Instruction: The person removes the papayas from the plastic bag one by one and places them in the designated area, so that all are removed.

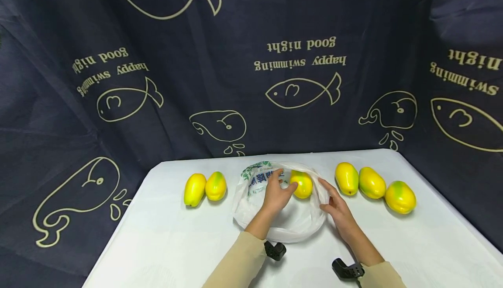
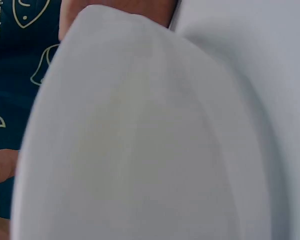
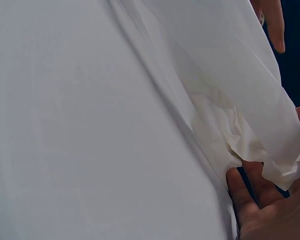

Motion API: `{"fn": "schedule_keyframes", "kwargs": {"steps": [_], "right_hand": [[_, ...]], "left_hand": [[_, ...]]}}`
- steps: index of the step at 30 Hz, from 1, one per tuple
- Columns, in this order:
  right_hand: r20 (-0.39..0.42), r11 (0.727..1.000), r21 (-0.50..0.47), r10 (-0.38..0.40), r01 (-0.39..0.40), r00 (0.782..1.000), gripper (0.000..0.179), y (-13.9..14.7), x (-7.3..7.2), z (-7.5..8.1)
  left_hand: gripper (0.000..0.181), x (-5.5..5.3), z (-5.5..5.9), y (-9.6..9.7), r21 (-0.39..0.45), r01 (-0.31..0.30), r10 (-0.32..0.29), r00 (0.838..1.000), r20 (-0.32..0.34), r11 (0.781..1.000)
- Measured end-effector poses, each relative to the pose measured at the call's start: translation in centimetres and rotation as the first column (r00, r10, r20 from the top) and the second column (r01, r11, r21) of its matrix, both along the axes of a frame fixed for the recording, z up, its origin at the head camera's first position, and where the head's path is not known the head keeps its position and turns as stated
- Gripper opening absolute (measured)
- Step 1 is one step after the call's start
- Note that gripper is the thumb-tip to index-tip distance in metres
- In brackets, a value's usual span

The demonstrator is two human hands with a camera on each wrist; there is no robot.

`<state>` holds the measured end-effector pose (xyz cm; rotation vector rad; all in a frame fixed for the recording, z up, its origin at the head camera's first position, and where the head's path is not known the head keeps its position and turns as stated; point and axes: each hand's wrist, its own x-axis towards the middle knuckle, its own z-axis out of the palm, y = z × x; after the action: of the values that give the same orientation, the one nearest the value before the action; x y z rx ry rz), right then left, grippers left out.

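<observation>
A white plastic bag (image 1: 292, 234) with green and blue print lies on the table, its mouth spread toward me. Inside it sits a yellow mango (image 1: 301, 185) with a green patch. My left hand (image 1: 275, 196) reaches into the mouth, thumb tip right at the mango's left side and fingers spread apart from it. With thumb and fingers, my right hand (image 1: 339, 209) holds the bag's right rim. In the right wrist view the crumpled bag edge (image 3: 282, 172) lies between the fingers of that hand (image 3: 275, 215). Bag plastic (image 2: 140, 125) fills most of the left wrist view.
Two mangoes, one left (image 1: 194, 189) and one right (image 1: 215, 186), lie left of the bag. To its right are three more, the nearest (image 1: 400, 197) toward the table's right edge. Behind the white table (image 1: 165, 235) hangs a dark curtain (image 1: 235, 74) with fish drawings.
</observation>
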<state>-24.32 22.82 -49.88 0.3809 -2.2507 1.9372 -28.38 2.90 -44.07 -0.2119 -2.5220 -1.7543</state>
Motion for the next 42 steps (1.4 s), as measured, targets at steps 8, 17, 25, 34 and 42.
{"fn": "schedule_keyframes", "kwargs": {"steps": [8, 17, 25, 34, 42], "right_hand": [[-0.028, 1.0, 0.006, 0.003, -0.003, 1.0, 0.072, -0.1, 0.0, 0.0], [-0.039, 1.0, 0.002, 0.017, -0.016, 0.999, 0.073, -0.1, -0.2, -0.3], [0.003, 0.999, 0.033, -0.008, 0.008, 1.0, 0.073, -0.1, -0.1, -0.1], [-0.012, 0.999, 0.032, 0.0, 0.0, 1.0, 0.073, 0.0, -0.2, -0.1], [-0.038, 1.0, 0.015, 0.003, -0.002, 0.999, 0.073, 0.0, 0.0, 0.0]], "left_hand": [[0.066, -0.2, -0.9, 1.8, 0.038, -0.054, 0.053, 0.998, 0.043, 0.998], [0.069, -0.4, -2.0, 3.3, 0.045, -0.102, 0.101, 0.995, 0.019, 0.994], [0.068, -0.6, -2.6, 4.1, 0.009, -0.128, 0.128, 0.992, -0.002, 0.992], [0.072, -0.9, -3.0, 4.6, -0.002, -0.149, 0.149, 0.989, -0.026, 0.989], [0.071, -0.9, -3.1, 4.9, 0.024, -0.158, 0.158, 0.987, -0.023, 0.987]]}}
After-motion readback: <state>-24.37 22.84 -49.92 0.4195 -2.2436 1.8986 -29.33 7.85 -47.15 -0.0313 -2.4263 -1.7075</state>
